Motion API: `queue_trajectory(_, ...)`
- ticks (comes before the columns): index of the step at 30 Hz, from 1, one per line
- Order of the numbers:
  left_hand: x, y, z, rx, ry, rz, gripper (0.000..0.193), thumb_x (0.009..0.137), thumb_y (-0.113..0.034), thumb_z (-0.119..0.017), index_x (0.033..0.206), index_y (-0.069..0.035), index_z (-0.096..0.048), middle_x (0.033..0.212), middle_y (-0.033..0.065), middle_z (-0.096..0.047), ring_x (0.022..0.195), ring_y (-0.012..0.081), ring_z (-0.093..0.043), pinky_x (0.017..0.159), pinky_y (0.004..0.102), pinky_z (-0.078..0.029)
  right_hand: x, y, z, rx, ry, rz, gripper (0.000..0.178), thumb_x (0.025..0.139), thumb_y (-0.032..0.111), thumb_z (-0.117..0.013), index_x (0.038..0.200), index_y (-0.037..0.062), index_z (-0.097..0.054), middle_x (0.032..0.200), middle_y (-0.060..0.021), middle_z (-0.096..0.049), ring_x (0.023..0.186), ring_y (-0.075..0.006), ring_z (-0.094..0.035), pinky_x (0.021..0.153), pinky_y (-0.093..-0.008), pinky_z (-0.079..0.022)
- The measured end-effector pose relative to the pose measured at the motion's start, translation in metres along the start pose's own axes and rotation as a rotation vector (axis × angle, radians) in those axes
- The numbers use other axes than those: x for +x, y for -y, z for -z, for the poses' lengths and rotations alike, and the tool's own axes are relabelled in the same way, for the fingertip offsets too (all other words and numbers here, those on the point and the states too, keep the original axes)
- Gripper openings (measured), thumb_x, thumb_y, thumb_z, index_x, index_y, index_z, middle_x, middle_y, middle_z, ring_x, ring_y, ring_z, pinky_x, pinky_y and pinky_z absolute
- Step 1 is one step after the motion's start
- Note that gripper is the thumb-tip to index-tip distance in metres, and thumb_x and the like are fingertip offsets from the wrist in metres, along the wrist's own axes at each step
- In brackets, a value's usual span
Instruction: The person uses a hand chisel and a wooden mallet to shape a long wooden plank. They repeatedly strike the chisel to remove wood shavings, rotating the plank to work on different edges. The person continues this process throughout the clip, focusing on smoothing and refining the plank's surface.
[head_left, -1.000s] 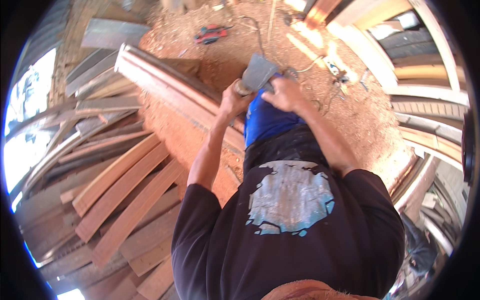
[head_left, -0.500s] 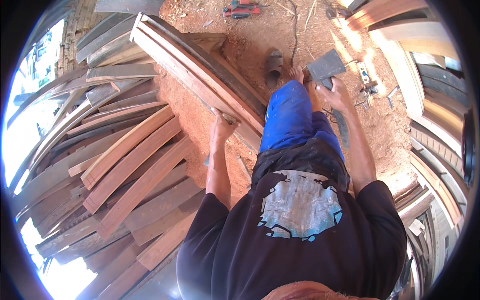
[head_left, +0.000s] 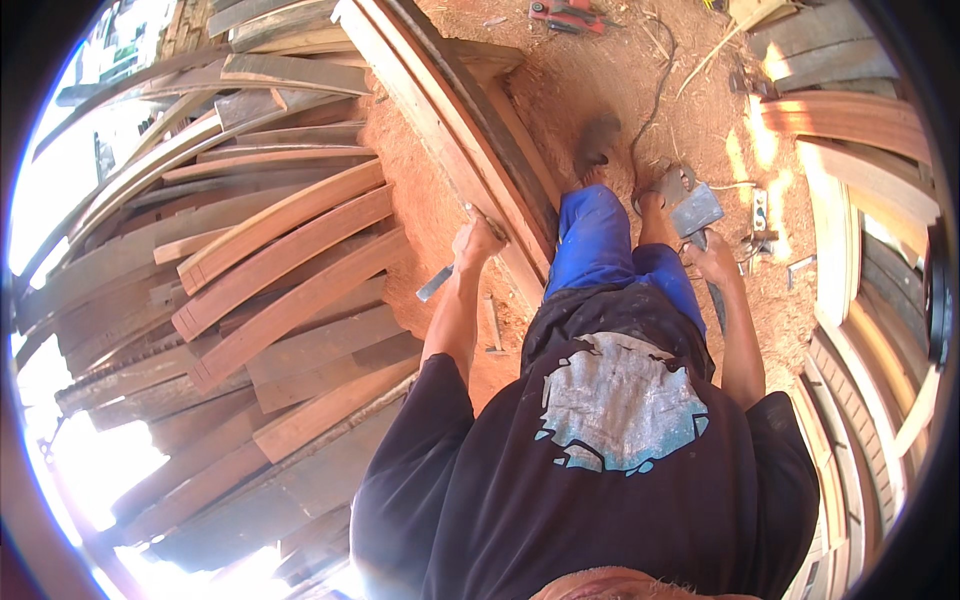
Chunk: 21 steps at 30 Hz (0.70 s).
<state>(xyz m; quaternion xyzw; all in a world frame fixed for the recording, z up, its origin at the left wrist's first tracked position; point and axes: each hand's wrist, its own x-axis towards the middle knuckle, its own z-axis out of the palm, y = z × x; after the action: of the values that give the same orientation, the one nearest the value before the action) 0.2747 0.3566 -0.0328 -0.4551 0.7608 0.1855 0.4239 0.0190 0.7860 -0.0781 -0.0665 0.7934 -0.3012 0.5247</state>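
My left hand (head_left: 478, 243) is closed around a chisel, whose flat metal blade (head_left: 435, 284) sticks out behind the wrist, pointing back to the left. This hand is at the near edge of a long reddish timber beam (head_left: 440, 130) with a groove along it; whether it touches the wood I cannot tell. My right hand (head_left: 712, 260) grips a mallet by its handle, right of my knees. The mallet's grey, blocky head (head_left: 697, 209) points forward, away from me.
Stacked planks (head_left: 300, 235) fill the left side, and more boards (head_left: 850, 120) lean at right. On the sawdust-covered ground lie a hammer (head_left: 493, 322), a red tool (head_left: 565, 14), a white power strip (head_left: 760, 212), a cable (head_left: 650, 115) and a small angled metal tool (head_left: 800, 268).
The right hand has come down and nearer my body with the mallet. The left wrist has turned, baring more of the chisel blade. The view has shifted, so the beam appears farther right.
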Motion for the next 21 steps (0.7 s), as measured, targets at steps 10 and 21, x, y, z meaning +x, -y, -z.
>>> queue_trajectory(10, 0.028, 0.008, -0.011, 0.192, 0.071, 0.037, 0.12, 0.076, -0.032, -0.089, 0.158, 0.011, -0.014, 0.108, 0.0194, -0.075, 0.102, 0.0323, -0.074, 0.086, 0.04, -0.059, 0.015, 0.065, 0.034, -0.168, 0.026, 0.194, 0.033, 0.09, 0.025, -0.071, 0.102, -0.0054, -0.064, 0.077, -0.0173, -0.069, 0.061, -0.025, -0.069, 0.061, -0.0414, -0.055)
queue_trajectory(21, -0.014, -0.023, 0.019, 0.125, -0.032, 0.122, 0.099, 0.08, -0.028, -0.085, 0.153, 0.01, -0.03, 0.115, 0.0212, -0.073, 0.106, 0.034, -0.072, 0.086, 0.0391, -0.059, -0.002, 0.066, 0.058, -0.256, 0.033, 0.127, 0.032, 0.09, 0.024, -0.07, 0.099, -0.0064, -0.063, 0.07, -0.0163, -0.067, 0.057, -0.0247, -0.067, 0.057, -0.0409, -0.054)
